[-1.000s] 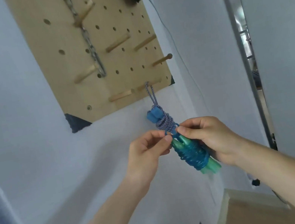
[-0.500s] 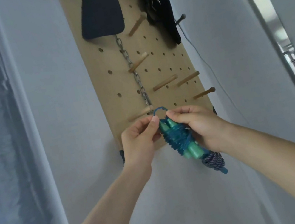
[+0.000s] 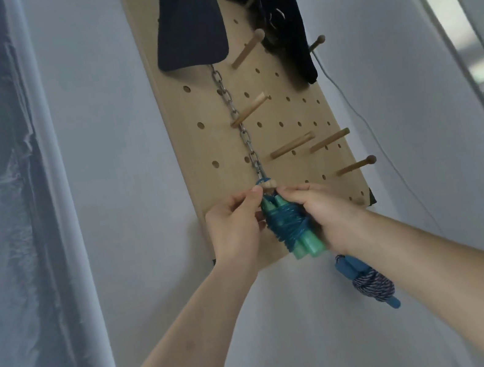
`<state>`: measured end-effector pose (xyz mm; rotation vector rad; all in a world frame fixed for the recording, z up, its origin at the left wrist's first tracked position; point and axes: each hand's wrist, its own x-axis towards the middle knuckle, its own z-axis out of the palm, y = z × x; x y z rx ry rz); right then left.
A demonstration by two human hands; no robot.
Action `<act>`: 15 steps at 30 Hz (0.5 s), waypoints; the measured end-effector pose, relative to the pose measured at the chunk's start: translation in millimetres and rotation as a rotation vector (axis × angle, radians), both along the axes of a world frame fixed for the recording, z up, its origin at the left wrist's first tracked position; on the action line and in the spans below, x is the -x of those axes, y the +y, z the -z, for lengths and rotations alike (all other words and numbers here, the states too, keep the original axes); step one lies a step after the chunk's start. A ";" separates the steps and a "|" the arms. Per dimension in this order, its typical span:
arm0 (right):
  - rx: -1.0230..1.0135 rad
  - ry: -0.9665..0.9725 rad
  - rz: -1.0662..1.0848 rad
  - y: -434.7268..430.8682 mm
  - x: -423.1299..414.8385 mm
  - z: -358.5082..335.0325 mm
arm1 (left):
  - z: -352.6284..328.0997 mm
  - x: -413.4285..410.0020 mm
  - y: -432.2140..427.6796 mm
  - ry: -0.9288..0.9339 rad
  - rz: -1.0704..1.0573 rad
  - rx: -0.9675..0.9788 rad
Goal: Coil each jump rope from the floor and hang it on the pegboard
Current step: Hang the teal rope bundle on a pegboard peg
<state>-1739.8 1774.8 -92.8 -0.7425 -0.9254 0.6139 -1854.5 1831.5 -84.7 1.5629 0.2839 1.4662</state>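
A green jump rope [image 3: 290,226], wound into a tight bundle, is gripped between the left hand [image 3: 236,229] and the right hand [image 3: 327,213], and its small loop is pinched by the fingertips of both hands right at a wooden peg [image 3: 267,184] just above them. A blue jump rope [image 3: 370,283], also wound up, is seen hanging below the right wrist, but what holds it up is hidden by the arm. Behind and above the hands, a wooden pegboard [image 3: 220,141] is fixed to the wall, and a metal chain [image 3: 238,125] and dark cloths [image 3: 189,21] are hung on it higher up.
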 end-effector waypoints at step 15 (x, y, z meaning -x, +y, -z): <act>-0.005 -0.203 0.244 18.4 4.7 17.9 | -4.0 8.8 16.9 0.088 -0.249 -0.092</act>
